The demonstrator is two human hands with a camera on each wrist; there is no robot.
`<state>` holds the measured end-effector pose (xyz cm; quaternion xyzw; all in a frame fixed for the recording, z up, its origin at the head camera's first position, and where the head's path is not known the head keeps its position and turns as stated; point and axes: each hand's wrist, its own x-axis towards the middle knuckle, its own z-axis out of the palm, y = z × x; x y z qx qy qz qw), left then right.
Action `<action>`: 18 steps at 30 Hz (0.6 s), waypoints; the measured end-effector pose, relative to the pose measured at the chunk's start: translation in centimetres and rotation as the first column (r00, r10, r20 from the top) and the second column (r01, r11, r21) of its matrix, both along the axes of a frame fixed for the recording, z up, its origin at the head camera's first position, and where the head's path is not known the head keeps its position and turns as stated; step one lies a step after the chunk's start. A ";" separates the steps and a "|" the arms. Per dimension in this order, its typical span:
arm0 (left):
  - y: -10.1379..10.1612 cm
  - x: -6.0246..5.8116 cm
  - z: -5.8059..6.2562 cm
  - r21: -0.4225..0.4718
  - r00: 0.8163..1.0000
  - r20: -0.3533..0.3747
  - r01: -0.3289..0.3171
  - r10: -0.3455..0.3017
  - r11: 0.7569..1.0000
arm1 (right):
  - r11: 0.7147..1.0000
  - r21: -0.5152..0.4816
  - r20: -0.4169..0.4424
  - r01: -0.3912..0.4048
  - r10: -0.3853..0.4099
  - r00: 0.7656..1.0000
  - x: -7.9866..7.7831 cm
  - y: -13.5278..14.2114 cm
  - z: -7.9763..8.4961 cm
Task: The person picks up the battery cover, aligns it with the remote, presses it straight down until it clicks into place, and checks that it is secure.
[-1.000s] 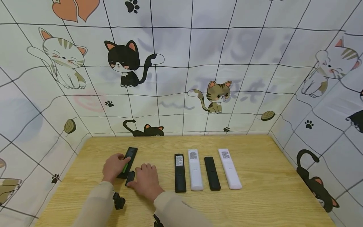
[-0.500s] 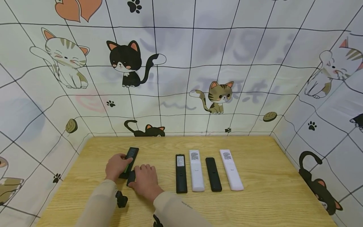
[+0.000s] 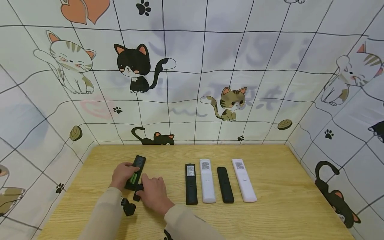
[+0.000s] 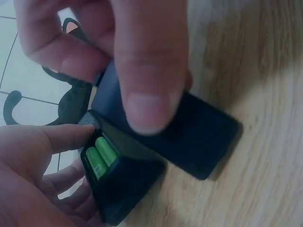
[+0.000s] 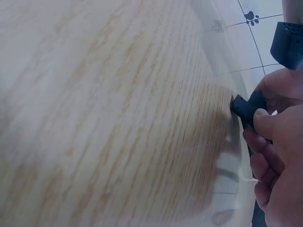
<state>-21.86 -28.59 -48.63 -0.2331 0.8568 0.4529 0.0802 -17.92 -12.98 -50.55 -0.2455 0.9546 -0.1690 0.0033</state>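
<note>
My left hand (image 3: 122, 175) grips a black remote control (image 3: 139, 161) at the left of the table, with the thumb on its upper side. The remote's battery compartment is uncovered, and two green batteries (image 4: 102, 155) lie side by side in it. Just to the near right, my right hand (image 3: 154, 194) pinches the black battery cover (image 4: 201, 135) between thumb and fingers. In the left wrist view the cover overlaps the remote's edge, tilted across it. The right wrist view shows only the end of the cover (image 5: 245, 109) sticking out past the thumb.
Right of my hands, a row of remotes lies back side up on the wooden table (image 3: 288, 186): a black one with a label (image 3: 191, 186), a white one (image 3: 207, 183), a smaller black one (image 3: 225, 185) and another white one (image 3: 244, 181). A cat-print cloth wall (image 3: 186, 83) encloses the table.
My right hand has drawn the battery cover slightly toward me, off the remote's edge. The green batteries, mostly hidden half a second ago, now show clearly. My left hand has barely moved.
</note>
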 end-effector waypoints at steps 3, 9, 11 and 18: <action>-0.2 0.0 0.1 0.056 1.000 0.000 -0.012 0.012 0.998 | 0.999 -0.029 -0.010 -0.025 0.025 1.000 0.2 0.4 0.3; -0.6 0.4 0.8 0.070 1.000 -0.021 -0.022 0.023 0.997 | 0.997 -0.057 -0.071 -0.052 0.048 0.996 0.1 1.1 1.2; -0.7 0.6 1.3 0.061 0.999 -0.040 -0.020 0.022 0.998 | 0.996 -0.060 -0.092 -0.063 0.057 0.994 -0.1 1.5 1.4; -0.2 1.1 2.4 0.099 0.995 -0.094 -0.011 0.020 0.995 | 0.993 -0.067 -0.113 -0.096 0.088 0.990 -0.6 2.8 2.2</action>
